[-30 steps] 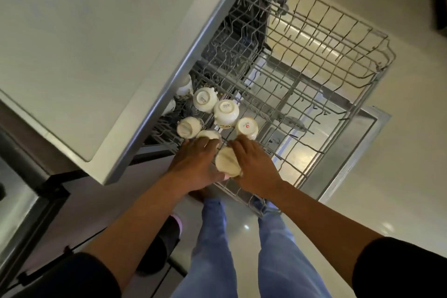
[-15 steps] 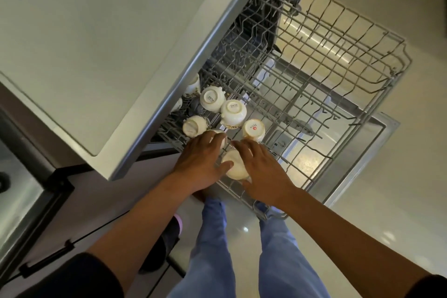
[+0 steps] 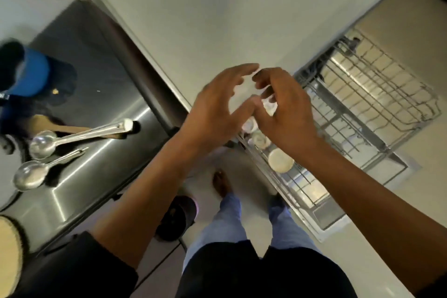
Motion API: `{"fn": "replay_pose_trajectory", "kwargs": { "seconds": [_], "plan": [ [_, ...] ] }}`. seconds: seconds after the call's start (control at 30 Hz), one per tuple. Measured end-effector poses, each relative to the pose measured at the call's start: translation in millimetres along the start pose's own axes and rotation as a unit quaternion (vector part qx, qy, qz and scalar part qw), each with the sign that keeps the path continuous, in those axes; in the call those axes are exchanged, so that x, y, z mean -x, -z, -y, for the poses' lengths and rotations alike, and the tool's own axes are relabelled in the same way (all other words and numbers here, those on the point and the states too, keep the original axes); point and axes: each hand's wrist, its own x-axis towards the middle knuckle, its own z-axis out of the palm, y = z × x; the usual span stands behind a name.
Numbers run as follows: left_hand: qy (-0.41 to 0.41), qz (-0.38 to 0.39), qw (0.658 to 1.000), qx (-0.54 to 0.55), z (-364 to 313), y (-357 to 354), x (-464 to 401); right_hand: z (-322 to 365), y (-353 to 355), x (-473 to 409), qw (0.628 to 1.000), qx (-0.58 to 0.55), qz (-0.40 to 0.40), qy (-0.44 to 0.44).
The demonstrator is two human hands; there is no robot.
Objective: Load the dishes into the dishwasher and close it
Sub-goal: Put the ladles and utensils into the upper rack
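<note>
The dishwasher rack is a grey wire basket pulled out from under the white counter, and it serves as the landmark here. A few small cream-white cups sit upside down at the rack's near-left corner: one cup shows its round pale base clearly at the front edge, and another cup stands just behind it, partly hidden by the hands. The rest of the rack is bare wire, with the shiny open dishwasher door showing beneath it. Both hands hover above the rack's left corner, close to each other. The left hand has its fingers spread and loosely bent, holding nothing. The right hand has its fingers curved downward; blur makes it impossible to tell whether they grip anything. To the left of the rack, past the counter's edge, lies a stainless steel sink. Resting on it are two metal ladles, one behind the other, and a wooden utensil beside them; farther left sits a blue container, blurred. Below the rack is a pale floor, where the person's bare foot, light blue trousers and a dark slipper show.
</note>
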Motion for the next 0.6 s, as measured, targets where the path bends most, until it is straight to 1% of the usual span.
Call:
{"fn": "replay_pose_trajectory", "kwargs": {
  "seconds": [0.07, 0.17, 0.23, 0.3, 0.4, 0.47, 0.6],
  "plan": [
    [0.022, -0.039, 0.999, -0.017, 14, 42, 9, 29, -14, -21, 1.0, -0.001, 0.026, 0.016],
    [0.082, -0.107, 0.99, -0.038, 49, 96, 27, 69, -42, -49, 0.996, 0.011, 0.068, 0.054],
    [0.112, -0.162, 0.979, -0.053, 79, 131, 45, 94, -66, -65, 0.99, 0.027, 0.114, 0.083],
    [0.161, -0.211, 0.963, -0.053, 110, 159, 64, 118, -93, -78, 0.978, 0.045, 0.164, 0.117],
    [0.238, -0.267, 0.933, -0.046, 150, 188, 91, 148, -134, -89, 0.955, 0.072, 0.24, 0.161],
    [0.275, -0.289, 0.917, -0.034, 170, 202, 107, 164, -161, -91, 0.94, 0.082, 0.279, 0.179],
    [0.318, -0.328, 0.89, 0.006, 199, 224, 138, 191, -211, -94, 0.913, 0.107, 0.339, 0.2]
  ]
}}
